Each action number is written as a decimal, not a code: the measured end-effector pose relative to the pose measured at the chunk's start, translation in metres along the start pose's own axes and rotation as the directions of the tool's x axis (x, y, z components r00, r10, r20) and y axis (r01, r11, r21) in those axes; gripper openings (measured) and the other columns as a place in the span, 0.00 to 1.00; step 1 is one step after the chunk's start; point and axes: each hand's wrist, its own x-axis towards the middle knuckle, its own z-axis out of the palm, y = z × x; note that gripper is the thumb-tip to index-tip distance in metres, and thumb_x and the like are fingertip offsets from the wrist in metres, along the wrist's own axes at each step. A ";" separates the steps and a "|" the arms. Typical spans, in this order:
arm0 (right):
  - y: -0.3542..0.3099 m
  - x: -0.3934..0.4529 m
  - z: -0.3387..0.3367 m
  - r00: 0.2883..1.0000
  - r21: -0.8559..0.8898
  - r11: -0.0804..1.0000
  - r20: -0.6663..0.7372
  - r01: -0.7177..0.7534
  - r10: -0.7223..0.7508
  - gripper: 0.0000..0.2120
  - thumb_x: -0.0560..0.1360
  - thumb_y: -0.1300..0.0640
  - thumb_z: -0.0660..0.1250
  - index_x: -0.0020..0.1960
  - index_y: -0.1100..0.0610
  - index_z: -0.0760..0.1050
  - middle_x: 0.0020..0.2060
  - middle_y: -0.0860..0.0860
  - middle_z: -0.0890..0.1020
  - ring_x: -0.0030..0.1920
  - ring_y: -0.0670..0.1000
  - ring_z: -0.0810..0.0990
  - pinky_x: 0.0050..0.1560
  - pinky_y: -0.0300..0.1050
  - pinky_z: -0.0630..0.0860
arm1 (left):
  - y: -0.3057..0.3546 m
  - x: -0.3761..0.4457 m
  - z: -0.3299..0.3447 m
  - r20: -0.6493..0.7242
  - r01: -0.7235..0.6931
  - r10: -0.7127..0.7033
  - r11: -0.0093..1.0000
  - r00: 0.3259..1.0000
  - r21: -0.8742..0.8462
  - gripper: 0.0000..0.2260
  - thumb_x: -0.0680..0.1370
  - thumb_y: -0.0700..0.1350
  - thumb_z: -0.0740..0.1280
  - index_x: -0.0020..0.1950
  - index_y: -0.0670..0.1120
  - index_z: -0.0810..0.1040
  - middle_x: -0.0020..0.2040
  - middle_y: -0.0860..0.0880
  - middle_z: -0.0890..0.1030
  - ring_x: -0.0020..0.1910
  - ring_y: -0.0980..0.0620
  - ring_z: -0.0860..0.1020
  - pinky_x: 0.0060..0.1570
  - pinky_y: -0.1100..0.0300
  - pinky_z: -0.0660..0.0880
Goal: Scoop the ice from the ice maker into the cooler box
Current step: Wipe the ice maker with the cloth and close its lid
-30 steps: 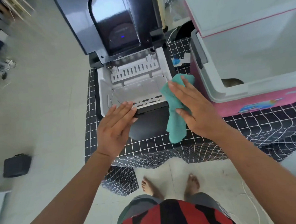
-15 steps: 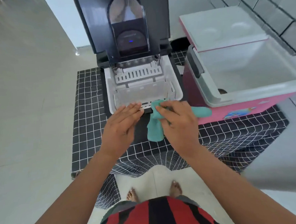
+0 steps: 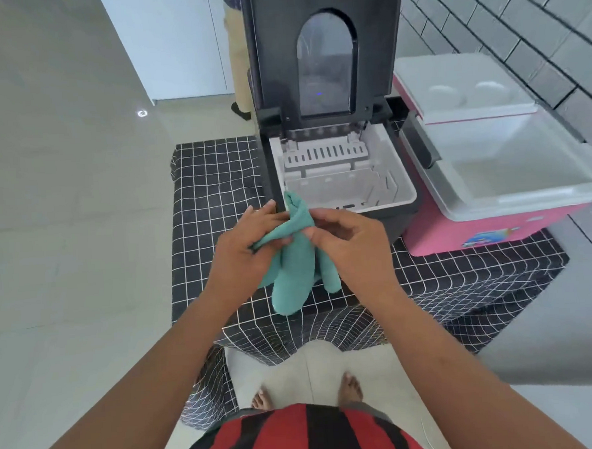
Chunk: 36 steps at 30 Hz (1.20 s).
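Observation:
The black ice maker (image 3: pixel 323 61) stands on the low table with its lid raised; its white inner basket (image 3: pixel 344 184) shows no ice. To its right sits the pink cooler box (image 3: pixel 487 228), lid open, white inside. A teal cloth (image 3: pixel 297 272) hangs in front of the ice maker's near edge. My left hand (image 3: pixel 244 247) and my right hand (image 3: pixel 350 242) both pinch the cloth near its top, close together. No scoop is in sight.
A black cloth with a white grid (image 3: pixel 211 201) covers the low table. A grey tiled wall (image 3: pixel 517 17) rises behind the cooler. Pale floor tiles (image 3: pixel 63 202) stretch to the left. My bare feet (image 3: pixel 307 392) stand at the table's near edge.
My right hand brought the teal cloth from the ice maker's right rim toward the front. My left hand, which lay flat on the front edge, now grips the cloth too.

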 end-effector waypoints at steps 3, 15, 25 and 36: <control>-0.012 0.017 0.002 0.999 -0.041 0.999 -0.008 0.031 -0.031 0.14 0.73 0.57 0.72 0.59 0.50 0.79 0.45 0.47 0.85 0.48 0.47 0.83 0.53 0.45 0.79 | 0.005 0.010 -0.024 -0.055 0.175 -0.186 0.971 0.981 -0.162 0.14 0.77 0.37 0.71 0.50 0.58 0.83 0.44 0.66 0.84 0.45 0.68 0.80 0.48 0.71 0.74; -0.095 0.173 -0.012 0.871 -0.763 0.486 0.201 0.427 -0.449 0.38 0.73 0.49 0.69 0.77 0.56 0.55 0.72 0.55 0.66 0.71 0.55 0.64 0.69 0.52 0.64 | 0.023 0.096 -0.113 -0.001 0.195 -0.223 0.857 0.975 -0.476 0.05 0.79 0.45 0.69 0.51 0.52 0.84 0.47 0.52 0.85 0.44 0.53 0.83 0.42 0.59 0.80; -0.137 0.283 -0.009 0.894 -0.919 0.164 0.288 0.359 -0.343 0.39 0.76 0.34 0.53 0.78 0.53 0.45 0.78 0.53 0.46 0.77 0.58 0.43 0.74 0.62 0.44 | 0.048 0.133 -0.123 -0.099 0.116 -0.204 0.822 0.974 -0.557 0.08 0.77 0.46 0.67 0.54 0.51 0.84 0.46 0.50 0.86 0.42 0.52 0.84 0.38 0.59 0.80; -0.150 0.245 -0.026 0.816 -0.889 0.165 0.299 0.427 -0.495 0.29 0.78 0.38 0.53 0.74 0.52 0.61 0.68 0.53 0.69 0.70 0.58 0.64 0.72 0.63 0.52 | 0.075 0.147 -0.150 -0.067 0.062 -0.112 0.859 0.991 -0.509 0.06 0.77 0.49 0.71 0.53 0.51 0.84 0.46 0.51 0.85 0.42 0.52 0.84 0.39 0.57 0.80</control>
